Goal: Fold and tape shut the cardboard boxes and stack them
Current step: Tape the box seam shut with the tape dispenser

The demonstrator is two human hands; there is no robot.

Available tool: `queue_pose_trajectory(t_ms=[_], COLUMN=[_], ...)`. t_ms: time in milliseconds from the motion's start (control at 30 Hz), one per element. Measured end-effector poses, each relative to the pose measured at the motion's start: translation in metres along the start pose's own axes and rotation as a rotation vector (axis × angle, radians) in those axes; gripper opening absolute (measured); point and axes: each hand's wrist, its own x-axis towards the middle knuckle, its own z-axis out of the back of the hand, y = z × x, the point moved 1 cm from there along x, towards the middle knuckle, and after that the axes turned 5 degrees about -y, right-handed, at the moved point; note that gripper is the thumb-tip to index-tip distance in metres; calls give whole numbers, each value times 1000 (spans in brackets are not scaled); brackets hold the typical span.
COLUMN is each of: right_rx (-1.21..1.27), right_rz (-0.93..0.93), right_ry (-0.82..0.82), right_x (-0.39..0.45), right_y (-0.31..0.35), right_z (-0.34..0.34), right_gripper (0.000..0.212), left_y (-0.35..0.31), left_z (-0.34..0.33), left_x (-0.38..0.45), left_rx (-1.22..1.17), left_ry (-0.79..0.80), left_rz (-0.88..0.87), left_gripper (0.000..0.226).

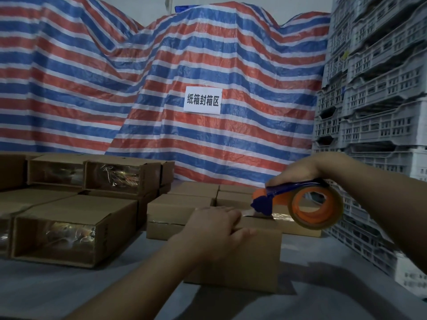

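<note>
Box stands on the surface; left hand lies flat over its top edge; right hand grips the tape dispenser at the seam; probable faults: skewed pull wrinkles tape; relaxed pressure lets flaps spring

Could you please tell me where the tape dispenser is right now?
In the head view, lower right: the right hand grips the tape dispenser at the top edge of the cardboard box that the left hand rests on.
</note>
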Motion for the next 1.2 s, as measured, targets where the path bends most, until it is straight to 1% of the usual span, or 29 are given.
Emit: queue_pose_trajectory(t_ms=[67,200,233,300,367,500,600,667,700,767,867,967,1033,1067,1133,1200], right_rx=[8,78,63,73,181,294,334,329,333,382,492,436,417,358,106,-164], right_rz=[7,-28,-30,-28,6,43,95,147,171,218,213,175,126,101,39,13], right_ry=[-14,-24,-37,-31,-26,-38,-52,-53,-60,-69,23,46,53,50,-19,-102], right_x=[-1,-3,-3,-1,1,-1,-6,-11,-13,-14,-18,-25,-31,-34,-36,-31], right_y=[-14,-45,-50,-56,-59,-69,-70,-68,-68,-72,-83,-101,-110,-110,-97,-74], right_z=[4,0,-4,-14,-26,-41,-47,-51,-53,-57,-55,-36,-23,-19,-19,-22], right_gripper=[73,104,106,97,87,80,64,52,50,53,55,67,65,61,59,65], left_y=[1,4,4,2,1,-11,-37,-51,-55,-55,-53,-53,-53,-53,-53,-53], left_z=[-3,-4,-4,-1,1,11,12,5,2,-3,-5,-6,-6,-7,-7,-8], left_x=[0,0,-1,-2,-1,18,33,36,37,37,35,33,31,31,32,32], left_rx=[0,-9,-23,-54,-75,-116,-139,-227,-241,-194,-101,-109,-121,-129,-127,-124], left_ry=[-11,-21,-22,-7,35,141,177,213,218,196,186,172,171,175,176,159], left_rz=[-2,2,-1,-4,17,138,73,15,6,10,-2,-10,-9,-10,-31,-58], left_gripper=[64,65,64,61,59,56,58,50,47,49,59,55,56,59,65,63])
